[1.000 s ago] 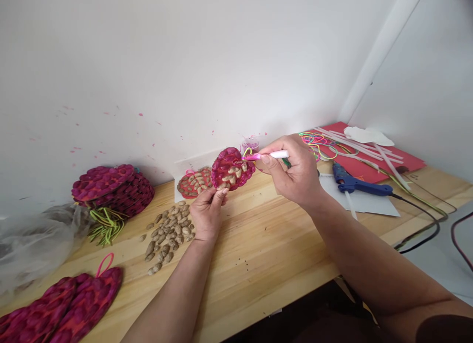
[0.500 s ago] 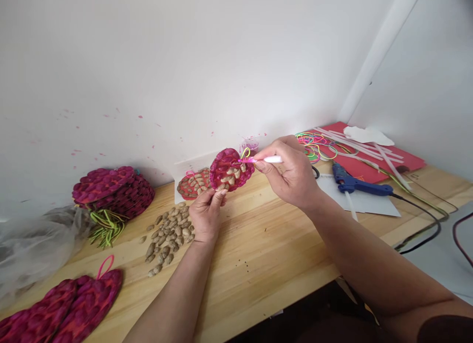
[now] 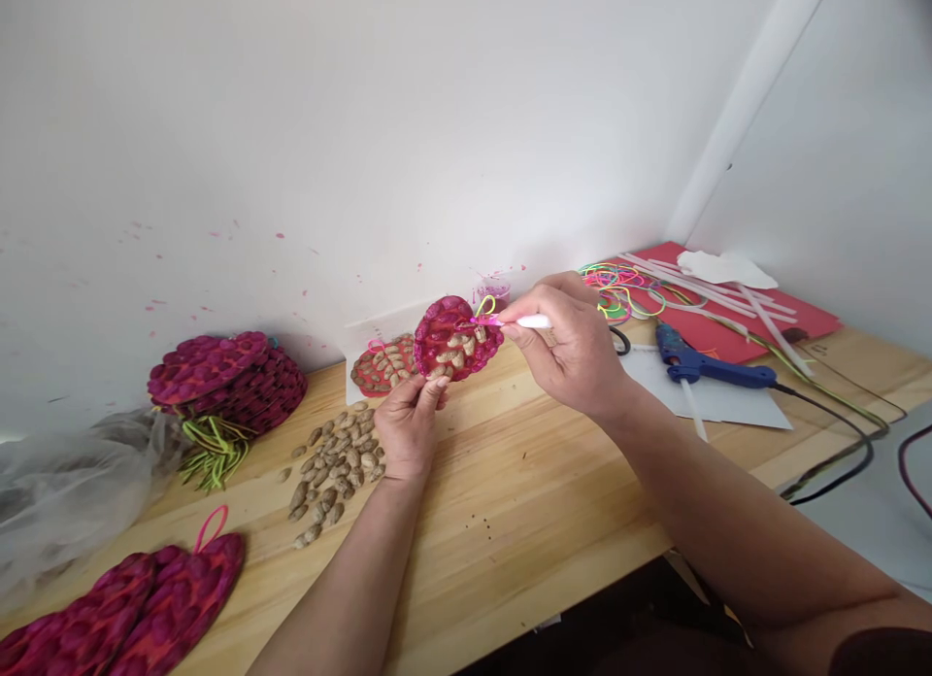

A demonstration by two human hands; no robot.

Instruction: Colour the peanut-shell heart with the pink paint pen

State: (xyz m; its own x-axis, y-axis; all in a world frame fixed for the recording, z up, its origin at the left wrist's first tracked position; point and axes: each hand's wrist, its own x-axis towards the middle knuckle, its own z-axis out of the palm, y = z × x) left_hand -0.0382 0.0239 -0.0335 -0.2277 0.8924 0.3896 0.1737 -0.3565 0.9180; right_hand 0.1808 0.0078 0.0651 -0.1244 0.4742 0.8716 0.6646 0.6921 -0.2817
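Observation:
My left hand (image 3: 412, 419) pinches the lower edge of a round red card disc (image 3: 452, 341) covered with peanuts, tilted up above the table. Peanuts round its rim and upper left are magenta; several towards the lower right are bare tan. A yellow-green loop sticks out at its top right. In my right hand (image 3: 564, 338) is a white-handled paintbrush (image 3: 534, 321), gripped between thumb and fingers. Its pink tip is at the disc's upper right; exact contact is too small to tell. Behind the disc stands a clear, pink-stained cup (image 3: 491, 289), partly hidden.
Loose peanuts (image 3: 339, 467) lie left of my left hand. A peanut-covered red disc (image 3: 385, 362) rests behind them. Magenta discs are stacked (image 3: 229, 380) farther left, others (image 3: 175, 598) lie in front. Right are a blue glue gun (image 3: 717, 368), coloured cords (image 3: 618, 292) and white sticks (image 3: 691, 278).
The brush tip and my right hand have shifted slightly. The disc stays in my left hand at nearly the same tilt, and the whole view has moved a little.

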